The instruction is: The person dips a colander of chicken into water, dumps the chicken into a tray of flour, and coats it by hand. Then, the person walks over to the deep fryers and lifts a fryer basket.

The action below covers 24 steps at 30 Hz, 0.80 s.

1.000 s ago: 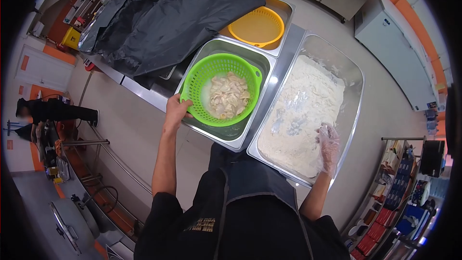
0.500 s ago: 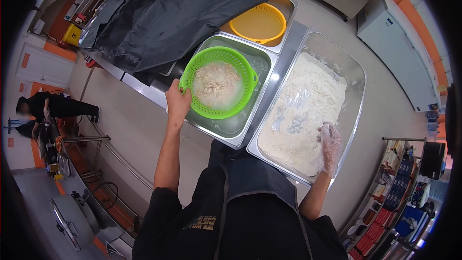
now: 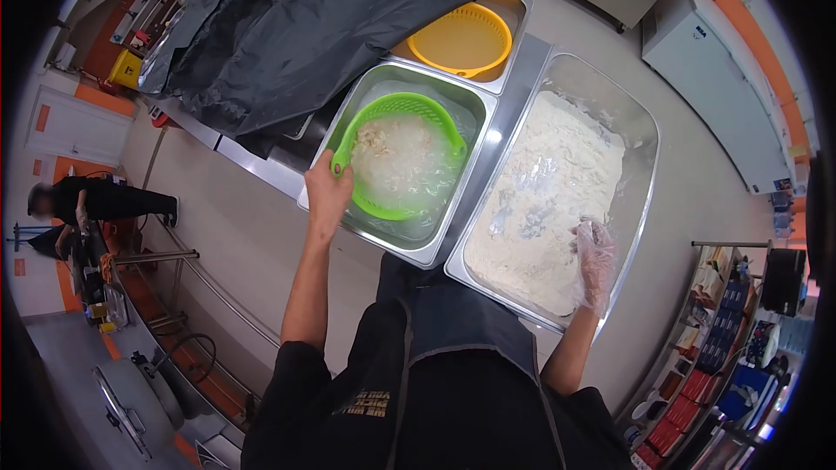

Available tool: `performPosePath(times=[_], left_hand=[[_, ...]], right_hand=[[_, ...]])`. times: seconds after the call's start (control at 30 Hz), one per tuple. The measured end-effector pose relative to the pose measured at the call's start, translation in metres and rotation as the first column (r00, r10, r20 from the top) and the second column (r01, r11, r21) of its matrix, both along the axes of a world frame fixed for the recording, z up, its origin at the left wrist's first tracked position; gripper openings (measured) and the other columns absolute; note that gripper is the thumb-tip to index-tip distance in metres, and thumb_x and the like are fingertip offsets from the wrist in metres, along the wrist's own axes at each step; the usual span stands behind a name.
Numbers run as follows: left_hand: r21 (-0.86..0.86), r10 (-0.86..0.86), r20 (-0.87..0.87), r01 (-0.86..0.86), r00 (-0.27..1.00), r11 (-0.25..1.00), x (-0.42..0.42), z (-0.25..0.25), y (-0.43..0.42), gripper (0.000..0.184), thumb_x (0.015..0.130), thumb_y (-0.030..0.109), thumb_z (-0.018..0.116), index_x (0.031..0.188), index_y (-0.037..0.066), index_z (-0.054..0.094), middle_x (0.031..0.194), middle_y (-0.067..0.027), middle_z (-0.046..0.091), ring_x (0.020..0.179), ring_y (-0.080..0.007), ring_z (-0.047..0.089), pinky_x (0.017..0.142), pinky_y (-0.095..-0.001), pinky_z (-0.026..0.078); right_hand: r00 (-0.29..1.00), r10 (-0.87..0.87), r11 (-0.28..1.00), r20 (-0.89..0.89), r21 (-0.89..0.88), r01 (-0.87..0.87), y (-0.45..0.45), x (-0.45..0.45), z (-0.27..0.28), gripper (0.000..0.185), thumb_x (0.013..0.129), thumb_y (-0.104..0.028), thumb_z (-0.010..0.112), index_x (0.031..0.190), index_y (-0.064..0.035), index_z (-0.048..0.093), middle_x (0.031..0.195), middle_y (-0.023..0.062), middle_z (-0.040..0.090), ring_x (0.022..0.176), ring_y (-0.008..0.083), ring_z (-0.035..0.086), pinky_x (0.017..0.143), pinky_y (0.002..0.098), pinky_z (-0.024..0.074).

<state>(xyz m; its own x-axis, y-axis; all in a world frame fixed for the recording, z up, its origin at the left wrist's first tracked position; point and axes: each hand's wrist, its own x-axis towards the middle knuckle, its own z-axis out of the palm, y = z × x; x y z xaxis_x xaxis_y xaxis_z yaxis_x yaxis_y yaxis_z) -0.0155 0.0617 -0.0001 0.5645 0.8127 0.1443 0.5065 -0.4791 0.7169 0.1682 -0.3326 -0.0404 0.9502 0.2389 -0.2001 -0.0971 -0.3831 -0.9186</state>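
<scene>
My bare left hand [image 3: 329, 190] is closed on the near-left rim of a green colander [image 3: 459, 141]. The colander tilts in cloudy water inside a metal pan [image 3: 424, 254], its near-right part under the surface. Pale, wet pieces of food [image 3: 374, 141] show at its left side; the water blurs the others. On the right, a larger metal pan [image 3: 643, 176] holds white flour [image 3: 531, 248]. My right hand [image 3: 596, 266], in a clear plastic glove, is over the flour's near-right edge. Its fingers are loosely bent and apart, with nothing visible in them.
Beyond the green colander, a yellow colander [image 3: 461, 39] sits in another metal pan. A black plastic sheet [image 3: 287, 52] covers the counter's left side. A person [image 3: 104, 200] in dark clothes stands far left. A white chest freezer [image 3: 710, 78] and stocked shelves [image 3: 705, 357] stand to the right.
The green colander has tipped and sunk lower in the water, which now spreads over the pale pieces. My left hand has moved slightly right with its rim. My right hand has hardly moved.
</scene>
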Motion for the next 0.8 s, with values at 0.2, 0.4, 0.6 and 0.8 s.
performPosePath(times=[0.2,0.4,0.6,0.8], left_hand=[[-0.232,0.087,0.085,-0.065,0.993,0.971,-0.018,-0.023,0.037,0.016,0.07,0.004,0.061,0.064,-0.001,0.047,0.059,-0.0132,0.056,0.047,-0.0183,0.057,0.043,-0.0307,0.046],[-0.507,0.116,0.262,0.035,0.958,0.861,-0.036,-0.005,0.035,0.01,0.074,0.003,0.062,0.073,-0.004,0.055,0.064,-0.008,0.058,0.051,-0.0131,0.059,0.039,-0.0226,0.048],[-0.562,0.126,0.274,0.053,0.953,0.826,-0.045,0.005,0.026,0.017,0.075,0.005,0.061,0.087,-0.007,0.058,0.074,-0.012,0.062,0.053,-0.0145,0.06,0.04,-0.0217,0.049],[-0.606,0.183,0.367,0.085,0.912,0.791,-0.048,0.015,0.021,0.018,0.076,0.003,0.059,0.091,-0.006,0.057,0.078,-0.0114,0.063,0.057,-0.0155,0.062,0.046,-0.0249,0.053]], right_hand=[[0.999,-0.015,1.0,-0.03,-0.015,0.015,0.001,0.0,0.0,0.025,0.084,-0.016,0.059,0.105,-0.0014,0.059,0.082,0.0051,0.063,0.07,0.0083,0.057,0.06,0.0218,0.0481],[1.0,0.008,1.0,-0.008,-0.025,-0.009,0.0,0.001,-0.008,0.026,0.083,-0.015,0.06,0.104,-0.0005,0.059,0.085,0.0059,0.064,0.072,0.0087,0.057,0.062,0.0224,0.0476],[0.999,0.025,0.988,0.022,-0.156,-0.022,0.005,0.001,0.005,0.026,0.083,-0.017,0.06,0.103,0.0,0.06,0.086,0.0066,0.063,0.075,0.0104,0.057,0.069,0.0257,0.0469],[0.996,0.066,0.991,0.064,-0.118,-0.059,0.001,0.001,-0.006,0.025,0.083,-0.016,0.06,0.101,0.0005,0.06,0.086,0.0072,0.063,0.078,0.0103,0.057,0.071,0.0254,0.0461]])
